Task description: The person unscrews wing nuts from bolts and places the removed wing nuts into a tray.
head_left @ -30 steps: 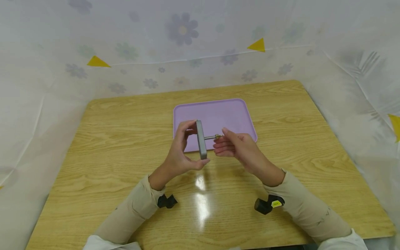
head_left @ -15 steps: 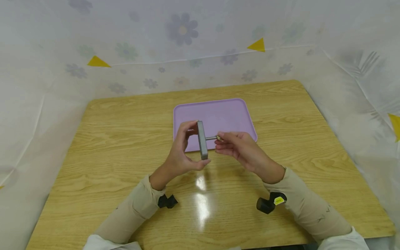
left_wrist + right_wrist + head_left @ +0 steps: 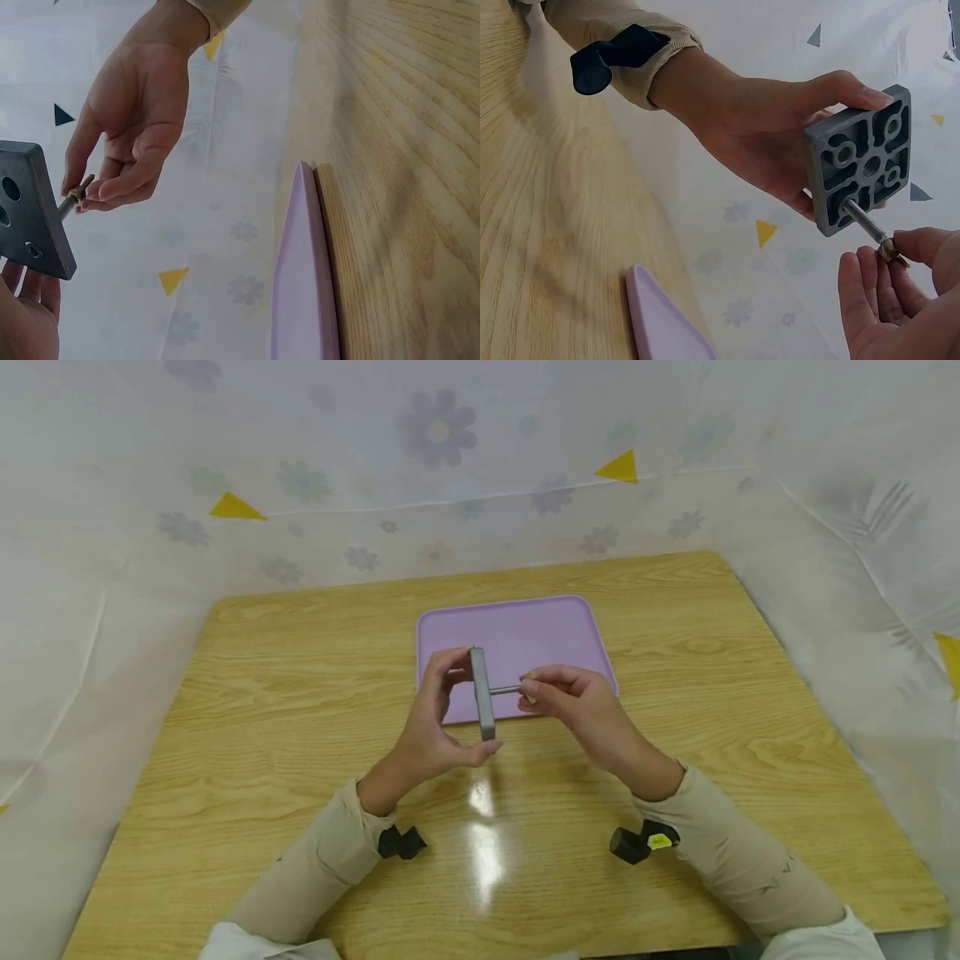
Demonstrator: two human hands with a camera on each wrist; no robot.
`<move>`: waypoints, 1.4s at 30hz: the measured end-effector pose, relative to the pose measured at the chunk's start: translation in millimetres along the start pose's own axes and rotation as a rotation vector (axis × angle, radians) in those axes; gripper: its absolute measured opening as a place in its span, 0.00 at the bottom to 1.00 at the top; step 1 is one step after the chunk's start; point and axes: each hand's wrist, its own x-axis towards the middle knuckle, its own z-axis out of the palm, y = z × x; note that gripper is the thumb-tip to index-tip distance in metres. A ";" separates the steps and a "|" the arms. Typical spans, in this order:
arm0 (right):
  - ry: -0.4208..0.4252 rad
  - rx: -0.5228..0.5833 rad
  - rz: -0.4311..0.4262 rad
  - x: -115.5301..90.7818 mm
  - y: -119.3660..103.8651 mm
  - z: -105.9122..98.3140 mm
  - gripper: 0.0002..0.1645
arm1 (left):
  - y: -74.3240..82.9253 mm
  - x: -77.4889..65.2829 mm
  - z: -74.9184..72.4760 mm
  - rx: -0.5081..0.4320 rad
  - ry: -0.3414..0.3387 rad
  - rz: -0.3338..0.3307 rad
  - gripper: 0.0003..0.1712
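My left hand point(image 3: 431, 731) grips a square grey metal plate point(image 3: 483, 697) by its opposite edges and holds it upright above the table. The plate's ribbed face with several holes shows in the right wrist view, its flat face in the left wrist view. A threaded bolt point(image 3: 865, 220) passes through one corner hole and sticks out toward my right hand point(image 3: 592, 718). On the bolt's free end sits a brass-coloured wing nut point(image 3: 888, 250). My right thumb and fingers pinch this nut, hiding most of it in the head view.
A lilac tray point(image 3: 525, 627) lies on the wooden table point(image 3: 300, 693) behind and below my hands. Dark wrist cameras point(image 3: 630, 846) hang under both sleeves. Pale flowered sheeting point(image 3: 360, 468) with yellow triangles stands round the table.
My right hand's fingers have shifted around the wing nut, from thumb raised to a pinch with the index finger higher. My left hand and the plate have stayed nearly still.
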 end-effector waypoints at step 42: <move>-0.041 -1.300 -0.169 62.1 46.6 -95.2 0.10 | -29.2 -60.8 17.6 -0.026 -0.334 -0.722 0.59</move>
